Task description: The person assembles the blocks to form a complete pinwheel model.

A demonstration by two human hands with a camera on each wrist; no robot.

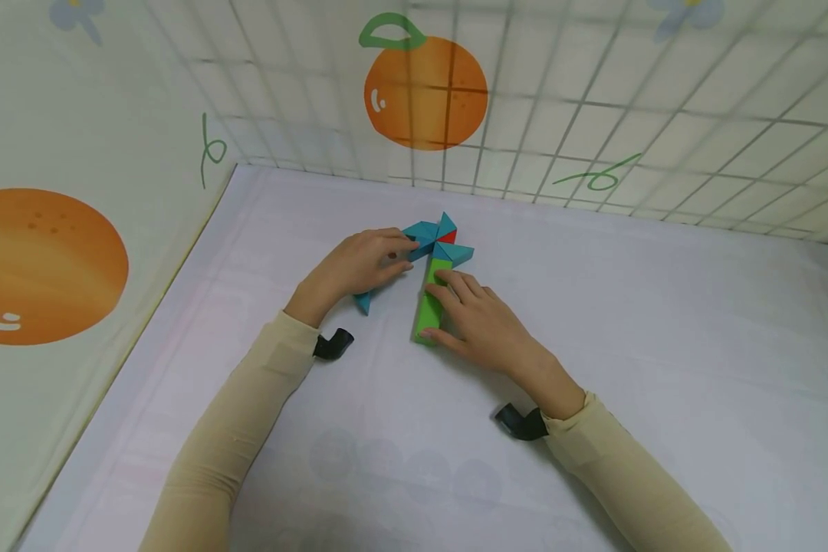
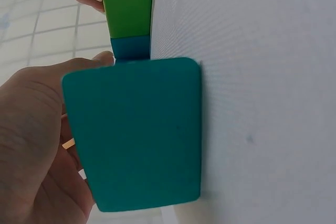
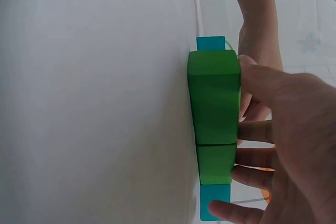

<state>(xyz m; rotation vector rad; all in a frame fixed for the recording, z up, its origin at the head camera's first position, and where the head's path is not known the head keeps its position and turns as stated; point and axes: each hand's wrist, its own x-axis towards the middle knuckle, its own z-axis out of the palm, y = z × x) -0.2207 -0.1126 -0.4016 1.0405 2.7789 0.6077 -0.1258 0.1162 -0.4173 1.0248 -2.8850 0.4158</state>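
A pinwheel shape of blue triangular blocks [image 1: 459, 253] with a red block [image 1: 448, 237] at its centre lies on the white tabletop. Two green blocks [image 3: 215, 108] run end to end from it toward me like a stem. My left hand [image 1: 366, 261] pinches the blue block [image 1: 424, 250] on the pinwheel's left side between thumb and finger. Under that wrist lies a separate blue triangular block [image 1: 363, 303], large in the left wrist view. Fingertips of my right hand [image 1: 483, 322] rest along the green blocks, the thumb near their close end.
A white wall with a dark grid [image 1: 579, 115] and painted oranges rises behind the table [image 1: 648, 322]. Another wall with a large orange [image 1: 41, 264] stands along the left edge. Black curved pieces [image 1: 334, 344] stick out at both sleeve cuffs.
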